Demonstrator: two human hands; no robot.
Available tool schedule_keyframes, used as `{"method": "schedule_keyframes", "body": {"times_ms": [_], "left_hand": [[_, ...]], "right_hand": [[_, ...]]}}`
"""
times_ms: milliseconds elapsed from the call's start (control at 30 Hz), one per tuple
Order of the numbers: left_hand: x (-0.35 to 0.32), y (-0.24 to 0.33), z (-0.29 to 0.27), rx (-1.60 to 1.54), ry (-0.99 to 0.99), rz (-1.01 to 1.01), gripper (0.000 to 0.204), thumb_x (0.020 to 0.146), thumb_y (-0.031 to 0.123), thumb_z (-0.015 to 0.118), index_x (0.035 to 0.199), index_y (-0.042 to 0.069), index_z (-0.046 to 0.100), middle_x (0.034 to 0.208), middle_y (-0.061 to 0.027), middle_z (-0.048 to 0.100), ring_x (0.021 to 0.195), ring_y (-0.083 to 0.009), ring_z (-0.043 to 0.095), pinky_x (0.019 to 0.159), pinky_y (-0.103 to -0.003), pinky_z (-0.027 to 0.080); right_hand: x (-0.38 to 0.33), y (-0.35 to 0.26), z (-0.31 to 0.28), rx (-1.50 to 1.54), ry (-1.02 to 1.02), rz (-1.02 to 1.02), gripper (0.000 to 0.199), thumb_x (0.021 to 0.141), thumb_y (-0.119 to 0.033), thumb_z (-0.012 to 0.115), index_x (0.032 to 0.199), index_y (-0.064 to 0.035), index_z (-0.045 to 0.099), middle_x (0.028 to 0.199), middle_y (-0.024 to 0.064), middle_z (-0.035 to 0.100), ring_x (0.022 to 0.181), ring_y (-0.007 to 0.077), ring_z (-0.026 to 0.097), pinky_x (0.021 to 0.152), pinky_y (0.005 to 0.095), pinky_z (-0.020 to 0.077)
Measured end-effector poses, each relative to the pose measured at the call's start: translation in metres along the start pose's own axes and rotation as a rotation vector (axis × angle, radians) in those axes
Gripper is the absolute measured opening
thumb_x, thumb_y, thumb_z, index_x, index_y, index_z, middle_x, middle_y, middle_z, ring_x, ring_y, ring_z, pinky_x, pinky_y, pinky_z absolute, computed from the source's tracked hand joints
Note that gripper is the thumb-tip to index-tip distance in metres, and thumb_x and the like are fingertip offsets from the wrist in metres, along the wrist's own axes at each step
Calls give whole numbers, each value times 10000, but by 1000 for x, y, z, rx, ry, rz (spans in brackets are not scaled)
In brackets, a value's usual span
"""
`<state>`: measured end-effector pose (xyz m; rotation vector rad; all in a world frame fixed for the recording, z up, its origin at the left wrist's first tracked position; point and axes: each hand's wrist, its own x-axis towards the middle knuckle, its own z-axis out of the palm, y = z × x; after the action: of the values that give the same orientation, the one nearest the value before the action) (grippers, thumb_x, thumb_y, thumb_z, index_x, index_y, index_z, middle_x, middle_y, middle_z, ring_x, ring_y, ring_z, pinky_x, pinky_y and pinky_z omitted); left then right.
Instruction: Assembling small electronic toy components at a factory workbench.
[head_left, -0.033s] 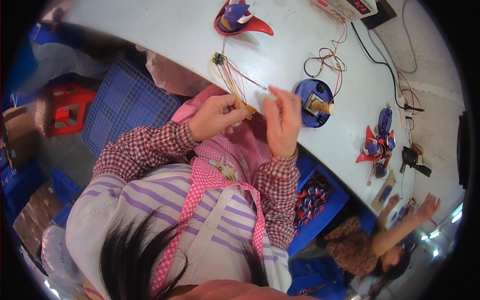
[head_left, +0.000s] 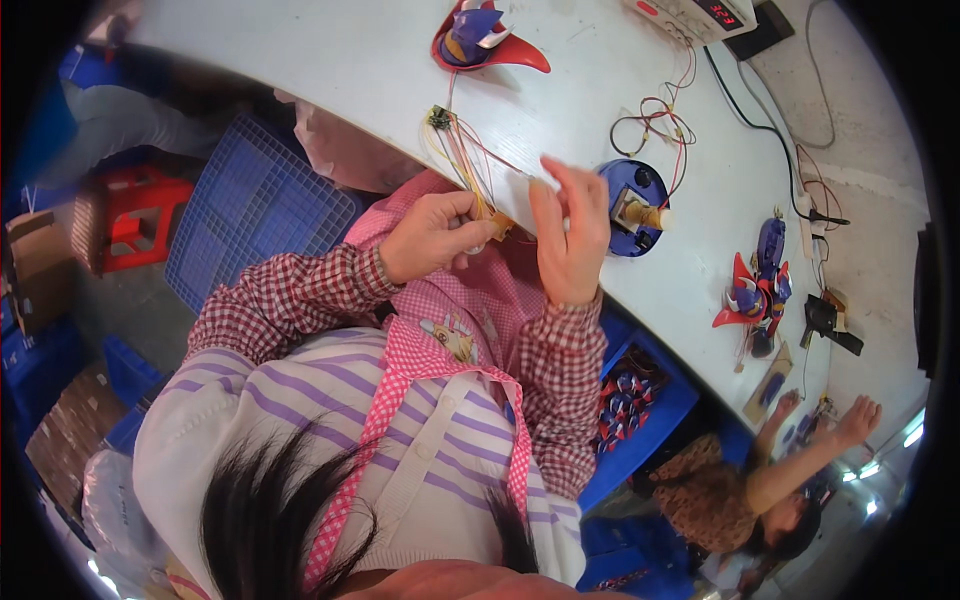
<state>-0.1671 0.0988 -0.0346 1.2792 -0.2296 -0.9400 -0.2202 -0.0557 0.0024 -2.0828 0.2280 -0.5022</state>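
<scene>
My left hand (head_left: 430, 238) is closed, its thumb and fingers pinching a small yellow-tan part (head_left: 502, 226) at the table's front edge. Thin wires (head_left: 466, 160) run from there up to a small green circuit board (head_left: 438, 118). My right hand (head_left: 574, 238) is raised just to the right, thumb and index finger apart, near the free end of a reddish wire; no held thing shows in it. Beyond the board, joined by a wire, lies a red and purple toy piece (head_left: 474, 38). Right of my right hand sits a round blue base (head_left: 627, 242) with a yellowish part on it.
A power supply (head_left: 690, 14) with a red display stands at the back, its leads (head_left: 655, 125) coiled on the white table (head_left: 340, 60). Another purple-red toy (head_left: 765, 285) lies right. A blue bin (head_left: 665, 405) of toy parts is below. A co-worker (head_left: 715, 490) sits at right.
My right hand has shifted slightly right, and its thumb and index finger show more clearly apart. My left hand keeps its pinch in nearly the same place.
</scene>
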Motion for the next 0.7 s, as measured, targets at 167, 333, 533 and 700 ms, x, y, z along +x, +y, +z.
{"method": "schedule_keyframes", "body": {"times_ms": [167,333,533,700], "left_hand": [[-1,-8,4,-22,-1,-25,107,848,118,591,812,18,584,636,-30,568,484,-84,507,441,-174,409],[-1,-13,-2,19,-52,-24,104,848,119,583,808,23,581,635,-34,564,498,-98,515,458,-191,415],[-1,-11,-6,13,-42,-33,104,847,123,581,800,30,576,632,-35,560,499,-105,515,459,-199,413],[2,-2,-4,-3,-96,-78,113,830,126,594,809,15,586,652,-47,580,503,-108,522,466,-197,419]], "right_hand": [[62,10,50,-145,-93,-356,278,766,-23,614,1044,-35,613,963,83,511,740,191,502,644,263,433],[81,29,72,-318,-359,-303,294,726,-55,644,1019,-48,618,965,85,516,754,219,519,659,291,442],[83,23,79,-253,-502,-138,200,736,-95,636,930,-52,609,905,98,508,807,248,520,711,332,468],[78,15,60,-205,-365,-142,196,737,-88,639,926,-40,616,878,94,514,785,244,516,704,332,463]]}}
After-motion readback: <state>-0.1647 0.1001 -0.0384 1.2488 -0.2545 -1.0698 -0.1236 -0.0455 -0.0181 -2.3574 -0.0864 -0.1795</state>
